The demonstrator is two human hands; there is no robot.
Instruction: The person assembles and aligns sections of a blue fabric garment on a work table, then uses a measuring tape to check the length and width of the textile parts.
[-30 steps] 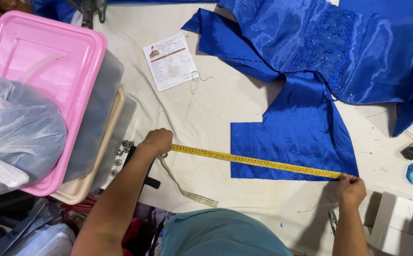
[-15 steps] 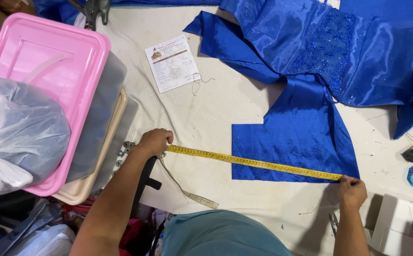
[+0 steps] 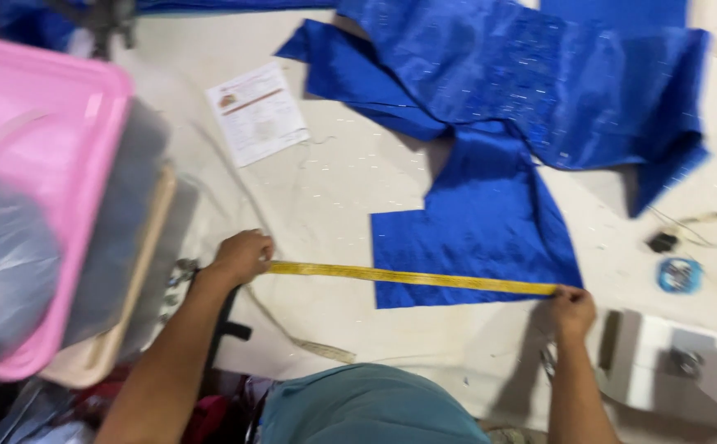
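My left hand (image 3: 241, 255) has its fingers closed on one end of a yellow measuring tape (image 3: 412, 277), and my right hand (image 3: 572, 311) pinches the other end against the table (image 3: 334, 181). The tape runs taut between them, crossing the lower edge of a blue satin fabric piece (image 3: 473, 238) that lies flat on the cream cloth-covered surface. A loose tail of tape trails from my left hand toward me. Beyond the tape, more blue fabric is spread in folds across the top. A printed paper sheet (image 3: 256, 113) lies near it. A pink plastic bin (image 3: 41, 181) sits at my left, a small round blue item (image 3: 678, 275) at my right.
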